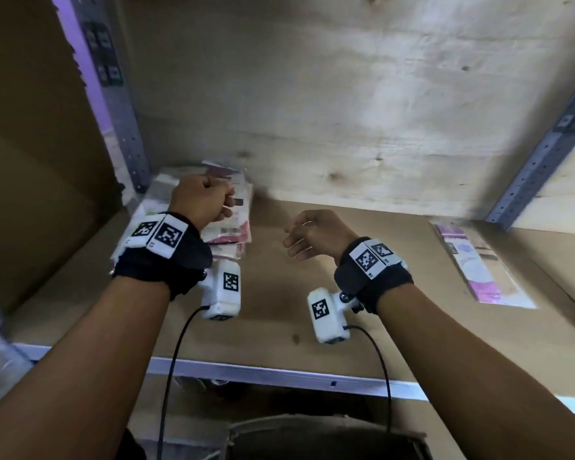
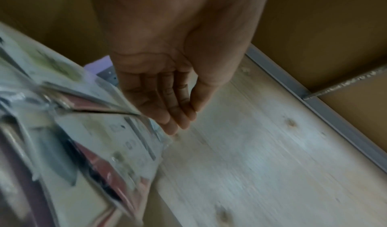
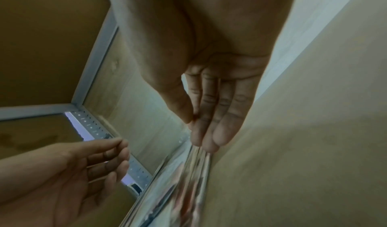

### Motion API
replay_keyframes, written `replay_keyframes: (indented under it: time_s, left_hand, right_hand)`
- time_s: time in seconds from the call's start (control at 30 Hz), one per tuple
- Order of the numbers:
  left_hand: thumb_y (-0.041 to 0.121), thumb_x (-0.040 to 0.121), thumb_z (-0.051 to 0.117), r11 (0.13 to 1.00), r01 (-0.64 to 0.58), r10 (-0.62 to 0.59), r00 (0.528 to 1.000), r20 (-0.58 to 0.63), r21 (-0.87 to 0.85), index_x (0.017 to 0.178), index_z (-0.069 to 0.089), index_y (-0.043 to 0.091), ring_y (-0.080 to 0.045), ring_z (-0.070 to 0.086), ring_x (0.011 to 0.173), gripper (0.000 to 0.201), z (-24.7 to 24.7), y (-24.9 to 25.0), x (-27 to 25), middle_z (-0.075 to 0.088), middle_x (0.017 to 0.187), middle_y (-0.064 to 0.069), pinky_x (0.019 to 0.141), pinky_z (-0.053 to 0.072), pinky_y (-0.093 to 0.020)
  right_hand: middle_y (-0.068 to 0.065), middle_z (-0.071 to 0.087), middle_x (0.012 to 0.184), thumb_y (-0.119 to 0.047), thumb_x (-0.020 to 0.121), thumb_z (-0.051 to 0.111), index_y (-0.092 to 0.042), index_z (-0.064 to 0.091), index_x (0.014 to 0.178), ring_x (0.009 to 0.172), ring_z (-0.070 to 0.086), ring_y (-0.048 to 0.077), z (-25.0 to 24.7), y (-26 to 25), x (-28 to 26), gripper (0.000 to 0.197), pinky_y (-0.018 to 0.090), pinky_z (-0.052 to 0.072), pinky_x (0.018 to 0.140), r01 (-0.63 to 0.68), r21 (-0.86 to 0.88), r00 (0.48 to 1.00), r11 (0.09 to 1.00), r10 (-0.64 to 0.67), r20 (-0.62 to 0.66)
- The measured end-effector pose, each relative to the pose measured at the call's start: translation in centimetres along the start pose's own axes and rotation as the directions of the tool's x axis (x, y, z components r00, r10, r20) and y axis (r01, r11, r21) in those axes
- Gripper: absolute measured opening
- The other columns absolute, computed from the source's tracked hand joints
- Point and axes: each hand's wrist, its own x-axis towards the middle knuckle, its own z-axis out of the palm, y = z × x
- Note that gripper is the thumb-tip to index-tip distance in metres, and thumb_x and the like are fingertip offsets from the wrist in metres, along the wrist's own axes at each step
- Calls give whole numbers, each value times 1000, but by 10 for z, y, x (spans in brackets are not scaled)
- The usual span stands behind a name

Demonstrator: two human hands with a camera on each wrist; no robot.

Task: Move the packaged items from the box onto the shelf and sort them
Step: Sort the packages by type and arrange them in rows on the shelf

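Sorting on shelf [image 1: 312, 320]: both hands loose, holding nothing, left hand [image 1: 201, 200] over packet pile [image 1: 228, 227], right hand [image 1: 312, 234] apart; next, probably back to box [image 1: 329, 436].

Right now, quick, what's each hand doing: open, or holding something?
Left hand: open, fingers at the edge of the stack of packets, gripping nothing.
Right hand: open, relaxed over the shelf board, empty.

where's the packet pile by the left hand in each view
Head: packet pile left of centre, at the shelf's back corner.
Left wrist: fills the left side.
Right wrist: bottom centre, blurred.
Shared landmark: the perforated metal upright beside it.
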Motion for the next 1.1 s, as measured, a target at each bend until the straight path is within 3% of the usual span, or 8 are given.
replay_keyframes:
  time_s: [0.2, 0.27, 0.37, 0.63, 0.73, 0.83, 0.97, 1.1]
  left_hand:
    - [16, 93, 59, 999, -13, 16, 998, -63, 47, 72, 64, 11, -16, 60, 53, 22, -29, -10, 8, 67, 66, -5, 52, 48, -23]
    - [16, 94, 60, 998, -16, 20, 997, -69, 59, 69, 65, 12, -15, 60, 52, 25, -34, -13, 8, 67, 64, -3, 49, 48, -22]
    - [16, 94, 58, 997, -11, 16, 998, -62, 75, 69, 65, 12, -15, 61, 53, 26, -41, -15, 9, 67, 65, -4, 50, 48, -22]
    - [13, 93, 60, 997, 33, -31, 999, -26, 75, 73, 65, 10, -19, 60, 52, 21, -37, -22, 6, 67, 69, -10, 57, 53, -27]
    - [17, 91, 65, 995, 68, -72, 996, 49, 70, 78, 67, 14, -24, 67, 62, 14, -20, -23, -2, 70, 81, -10, 73, 60, -35]
    - [28, 91, 69, 991, 134, -132, 967, 220, 3, 99, 68, 12, -28, 72, 79, 17, 1, -20, -16, 71, 101, -12, 85, 60, -41]
    - [40, 82, 77, 923, 294, -165, 884, 437, -248, 120, 57, 8, -30, 75, 88, 54, 30, -7, -32, 58, 114, -14, 79, 62, -39]
    - [49, 71, 83, 806, 412, -170, 849, 500, -426, 105, 54, 4, -39, 73, 92, 64, 57, 8, -38, 57, 109, -17, 74, 61, -42]
  right_hand:
    - [11, 65, 69, -34, 89, 71, -10, 57, 70, 57, 63, 25, 61, -13, 48, 33, 37, 59, 57, -31, -90, 999, 995, 29, -17]
    - [5, 66, 56, -39, 82, 77, -12, 60, 61, 48, 62, 19, 71, -12, 54, 38, 29, 55, 48, -25, -176, 1000, 984, 26, 3]
    - [5, 66, 55, -31, 80, 80, -10, 68, 69, 37, 55, 14, 79, -6, 57, 27, 21, 46, 41, -44, -144, 998, 989, 49, 31]
    - [10, 65, 82, -9, 93, 65, -5, 62, 93, 52, 49, 13, 49, -6, 18, 5, 21, 43, 44, -98, 126, 989, 987, 82, 123]
    - [18, 63, 92, -5, 94, 62, 1, 58, 112, 53, 49, 15, 22, -2, -5, 20, 23, 44, 45, -57, 158, 995, 986, 43, 87]
    - [18, 61, 89, -5, 91, 66, -2, 57, 104, 51, 47, 17, -5, 5, -28, 15, 24, 42, 43, 34, 114, 999, 993, -33, -11]
    - [12, 63, 77, -8, 86, 72, 4, 61, 93, 54, 52, 25, -37, 16, -50, 17, 27, 40, 47, 186, -39, 969, 982, -190, -159]
    - [9, 69, 87, -21, 79, 78, -14, 68, 92, 64, 66, 28, -54, 25, -65, 18, 26, 45, 58, 296, -270, 912, 916, -355, -205]
